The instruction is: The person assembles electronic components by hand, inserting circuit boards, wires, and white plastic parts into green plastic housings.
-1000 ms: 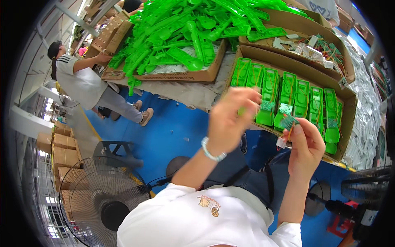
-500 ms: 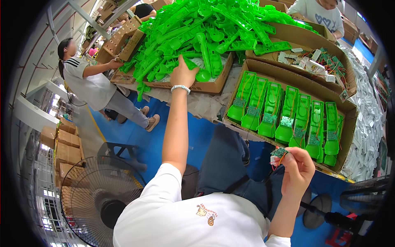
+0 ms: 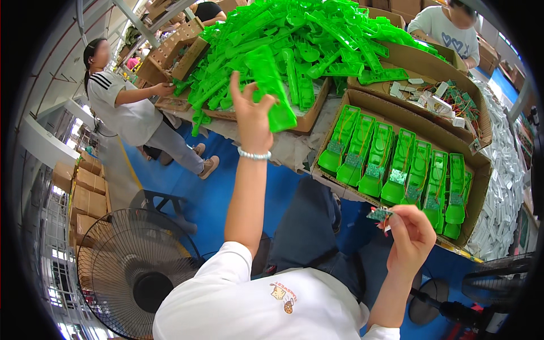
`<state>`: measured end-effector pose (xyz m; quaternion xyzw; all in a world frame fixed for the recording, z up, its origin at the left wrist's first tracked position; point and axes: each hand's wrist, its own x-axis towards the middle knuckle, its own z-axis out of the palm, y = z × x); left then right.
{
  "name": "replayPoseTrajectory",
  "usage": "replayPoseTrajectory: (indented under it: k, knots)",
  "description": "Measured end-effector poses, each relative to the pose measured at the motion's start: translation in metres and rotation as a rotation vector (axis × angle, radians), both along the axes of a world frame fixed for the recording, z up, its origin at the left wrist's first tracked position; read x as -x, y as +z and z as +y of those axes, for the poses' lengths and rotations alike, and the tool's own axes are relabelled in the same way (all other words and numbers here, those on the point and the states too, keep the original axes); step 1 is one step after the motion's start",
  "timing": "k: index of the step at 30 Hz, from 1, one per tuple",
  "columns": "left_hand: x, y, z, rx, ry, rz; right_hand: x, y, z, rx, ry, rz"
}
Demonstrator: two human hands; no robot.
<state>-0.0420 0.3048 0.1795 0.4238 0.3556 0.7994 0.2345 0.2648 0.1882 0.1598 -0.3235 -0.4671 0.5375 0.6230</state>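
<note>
My left hand [image 3: 254,120] is raised at the near edge of a big heap of green plastic parts [image 3: 272,34]. It grips a long green plastic shell [image 3: 271,85], slightly blurred, with the thumb at its side and the index finger pointing away from it. My right hand [image 3: 412,241] pinches a small green circuit board [image 3: 378,215] with red wires hanging below it, just off the near side of a cardboard box [image 3: 481,187]. A row of green shells [image 3: 375,153] fitted with circuit boards and wires lies in that box.
Behind the box, a carton [image 3: 425,59] holds circuit boards, wires and white pieces. White parts [image 3: 501,153] are heaped at the right. One co-worker [image 3: 122,102] stands at the left, another [image 3: 445,31] at the far right. A fan [image 3: 150,289] is at my lower left.
My left hand has come away from the heap with a green shell lifted in its grip. My right hand has stayed near the box, the circuit board turned slightly in its fingers.
</note>
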Motion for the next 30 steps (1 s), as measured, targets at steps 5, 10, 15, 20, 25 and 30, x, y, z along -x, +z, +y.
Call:
replayPoseTrajectory:
  k: [5, 10, 15, 20, 25, 30]
  knots:
    - [-0.074, 0.0, -0.052, 0.231, -0.575, -0.198, 0.021, 0.019, 0.015, -0.043, 0.088, 0.01]
    - [-0.11, -0.017, -0.081, 0.269, -0.805, -0.329, 0.029, 0.012, 0.018, -0.047, 0.21, 0.007]
    - [-0.124, -0.022, -0.084, 0.385, -0.64, -0.148, 0.034, -0.004, 0.026, 0.114, 0.163, -0.116]
    - [-0.132, -0.027, -0.092, 0.437, -0.66, -0.196, 0.031, -0.018, 0.028, 0.067, 0.13, -0.163]
    - [-0.142, -0.028, -0.098, 0.446, -0.408, -0.049, 0.029, -0.017, 0.026, 0.096, 0.084, -0.154]
    - [-0.141, -0.04, -0.099, 0.26, -0.335, 0.078, 0.031, -0.017, 0.022, 0.083, 0.049, -0.138]
